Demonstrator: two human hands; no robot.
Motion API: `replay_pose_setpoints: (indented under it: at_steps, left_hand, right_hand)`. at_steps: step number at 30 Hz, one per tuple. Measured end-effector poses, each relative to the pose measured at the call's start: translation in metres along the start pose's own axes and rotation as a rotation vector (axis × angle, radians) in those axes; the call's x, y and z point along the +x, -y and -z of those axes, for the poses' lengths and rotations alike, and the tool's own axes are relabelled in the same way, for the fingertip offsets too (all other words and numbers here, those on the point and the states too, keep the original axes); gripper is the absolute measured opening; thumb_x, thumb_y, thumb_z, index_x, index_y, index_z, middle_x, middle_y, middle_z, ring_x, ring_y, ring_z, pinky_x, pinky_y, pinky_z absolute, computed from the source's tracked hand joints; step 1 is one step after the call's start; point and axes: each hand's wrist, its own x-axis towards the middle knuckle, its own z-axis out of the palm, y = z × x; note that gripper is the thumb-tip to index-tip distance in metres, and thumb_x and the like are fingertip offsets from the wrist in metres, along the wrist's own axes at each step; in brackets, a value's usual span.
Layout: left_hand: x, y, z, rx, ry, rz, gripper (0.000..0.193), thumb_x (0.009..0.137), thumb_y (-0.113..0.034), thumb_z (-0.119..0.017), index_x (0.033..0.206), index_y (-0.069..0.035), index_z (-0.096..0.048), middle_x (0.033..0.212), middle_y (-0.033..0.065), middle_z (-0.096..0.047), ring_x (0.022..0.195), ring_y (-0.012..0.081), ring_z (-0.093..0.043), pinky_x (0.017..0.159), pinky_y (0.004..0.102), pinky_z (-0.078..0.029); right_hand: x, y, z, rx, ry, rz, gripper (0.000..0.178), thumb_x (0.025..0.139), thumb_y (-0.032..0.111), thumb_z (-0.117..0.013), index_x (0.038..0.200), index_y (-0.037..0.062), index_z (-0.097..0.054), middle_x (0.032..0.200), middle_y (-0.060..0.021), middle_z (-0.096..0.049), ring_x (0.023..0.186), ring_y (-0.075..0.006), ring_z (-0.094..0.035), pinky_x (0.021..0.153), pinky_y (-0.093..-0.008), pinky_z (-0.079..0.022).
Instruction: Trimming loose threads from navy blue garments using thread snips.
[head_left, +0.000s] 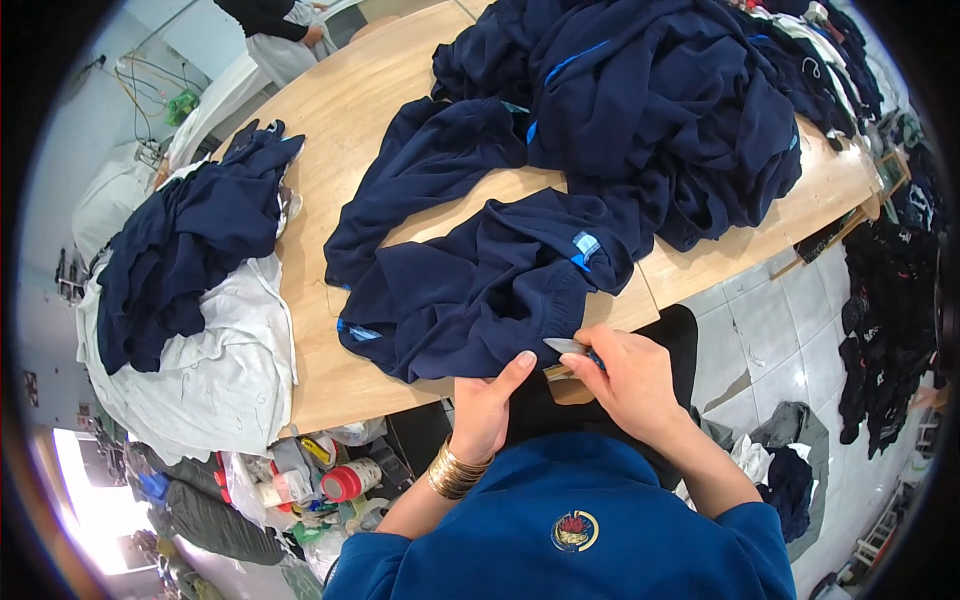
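Note:
A navy garment (470,290) with light-blue patches lies rumpled at the table's near edge, its ribbed band toward my right hand. My left hand (487,405) is closed on the garment's near edge, thumb on top and fingers hidden beneath. In my right hand (632,383) is a pair of thread snips (565,346) with silver blades and a bit of blue at the grip. The blade tips point left and sit against the garment's edge. Whether they touch a thread is too small to tell.
Behind it, a big heap of navy garments (660,120) covers the wooden table (330,110). More navy clothing (190,250) lies on white cloth (235,370) at the left. Below stand bags and a red-lidded jar (350,480). Another person's hand (314,36) shows at the far left.

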Motion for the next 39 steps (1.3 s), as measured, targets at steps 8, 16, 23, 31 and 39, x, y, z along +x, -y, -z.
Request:
replay_pose_setpoints:
  at_steps: [8, 16, 23, 31, 39]
  left_hand:
    - [0.004, -0.012, 0.000, 0.229, 0.064, -0.200, 0.025, 0.080, 0.002, -0.064, 0.103, 0.000, -0.057, 0.101, 0.0053, -0.060, 0.092, 0.0137, -0.058, 0.084, 0.0279, -0.045]
    - [0.008, -0.019, 0.023, 0.190, 0.180, 0.011, 0.036, 0.079, -0.001, -0.066, 0.113, 0.002, -0.054, 0.109, 0.0058, -0.059, 0.098, 0.0129, -0.056, 0.087, 0.0276, -0.045]
    - [0.025, -0.066, 0.044, 0.470, 0.199, -0.165, 0.037, 0.077, -0.003, -0.067, 0.111, 0.003, -0.055, 0.106, 0.0055, -0.060, 0.095, 0.0114, -0.057, 0.084, 0.0268, -0.047]
    - [0.048, -0.253, -0.001, 0.906, 0.526, -0.178, 0.025, 0.075, -0.009, -0.060, 0.096, 0.005, -0.061, 0.085, 0.0012, -0.063, 0.075, 0.0073, -0.056, 0.071, 0.0208, -0.046]
    - [0.062, -0.182, 0.016, 0.839, 0.189, -0.453, 0.034, 0.079, -0.017, -0.071, 0.106, -0.003, -0.055, 0.091, -0.0002, -0.056, 0.082, 0.0068, -0.052, 0.076, 0.0202, -0.043]
  right_hand:
    - [0.014, 0.008, 0.010, 0.152, -0.030, -0.126, 0.032, 0.078, 0.028, -0.070, 0.096, 0.0071, -0.055, 0.075, -0.0078, -0.059, 0.062, -0.0224, -0.060, 0.053, -0.0296, -0.046]
    - [0.026, 0.010, -0.011, 0.420, -0.001, 0.006, 0.023, 0.071, 0.000, -0.071, 0.093, 0.0051, -0.065, 0.073, -0.0063, -0.056, 0.062, -0.0176, -0.055, 0.056, -0.0248, -0.042]
    - [0.069, 0.022, -0.014, 0.326, -0.056, 0.216, 0.019, 0.069, -0.005, -0.067, 0.084, 0.0028, -0.059, 0.083, -0.0073, -0.059, 0.070, -0.0194, -0.062, 0.057, -0.0273, -0.047]
    - [0.165, 0.072, 0.014, 0.922, 0.144, 0.372, 0.031, 0.077, 0.008, -0.067, 0.106, 0.0045, -0.059, 0.097, -0.0090, -0.061, 0.082, -0.0165, -0.057, 0.076, -0.0270, -0.045]
    - [0.119, 0.042, 0.007, 0.596, -0.150, 0.129, 0.019, 0.074, 0.012, -0.071, 0.080, 0.0009, -0.058, 0.062, -0.0056, -0.052, 0.057, -0.0118, -0.050, 0.055, -0.0254, -0.041]
